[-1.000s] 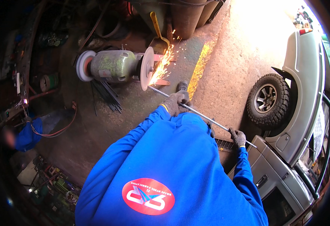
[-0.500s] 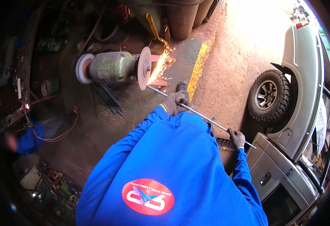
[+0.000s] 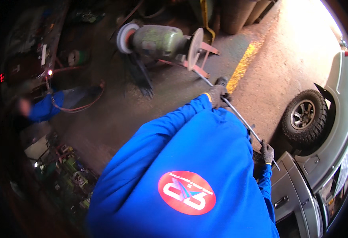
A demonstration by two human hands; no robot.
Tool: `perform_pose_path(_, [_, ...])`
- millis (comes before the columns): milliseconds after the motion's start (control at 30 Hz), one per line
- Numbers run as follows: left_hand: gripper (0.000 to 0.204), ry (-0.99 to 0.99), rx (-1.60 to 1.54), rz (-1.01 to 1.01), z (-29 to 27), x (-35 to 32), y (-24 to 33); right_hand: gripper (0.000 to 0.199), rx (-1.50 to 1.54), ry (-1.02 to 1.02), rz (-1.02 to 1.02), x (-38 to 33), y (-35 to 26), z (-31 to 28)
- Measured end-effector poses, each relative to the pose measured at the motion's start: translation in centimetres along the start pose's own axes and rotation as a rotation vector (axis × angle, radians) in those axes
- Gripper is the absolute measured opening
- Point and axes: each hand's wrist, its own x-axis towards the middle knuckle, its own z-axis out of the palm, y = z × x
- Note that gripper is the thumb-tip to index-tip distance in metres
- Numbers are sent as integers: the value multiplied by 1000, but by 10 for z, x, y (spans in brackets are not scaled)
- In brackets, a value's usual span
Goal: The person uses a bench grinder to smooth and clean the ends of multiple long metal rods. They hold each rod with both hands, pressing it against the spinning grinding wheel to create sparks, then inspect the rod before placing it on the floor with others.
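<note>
Extending beyond left grip (image 3: 217, 96) and right grip (image 3: 267, 152), the rod (image 3: 241, 119) sits clasped in both.

Bright floor (image 3: 271, 71) with yellow stripe (image 3: 243, 65)

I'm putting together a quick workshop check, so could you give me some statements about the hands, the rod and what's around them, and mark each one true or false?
1. The left hand and the right hand are both gloved. True.
2. The left hand grips the metal rod nearer the grinder than the right hand does. True.
3. The right hand is off the rod. False: it holds the rod near the end away from the grinder.
4. Sparks stream from the grinder. False: no sparks show at its disc.
5. A silver vehicle stands on the person's right. True.
6. The grinder's body is bright red. False: it is greenish grey.
</note>
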Motion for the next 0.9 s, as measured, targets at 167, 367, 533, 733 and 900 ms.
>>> perform_pose_path(167, [12,279,-23,-145,41,-20,6,61,163,-29,-19,4,43,20])
perform_pose_path(367, [33,177,11,-76,69,-39,-14,57,374,-15,-42,0,82,37])
perform_pose_path(533, [37,-83,340,78,106,-101,-61,63,569,-197,118,-2,132,55])
perform_pose_path(733, [30,-265,951,713,139,-259,-166,59,522,-373,-10,-22,189,93])
perform_pose_path(900, [21,-88,950,1038,126,-318,-243,68,390,-355,-287,-57,195,104])
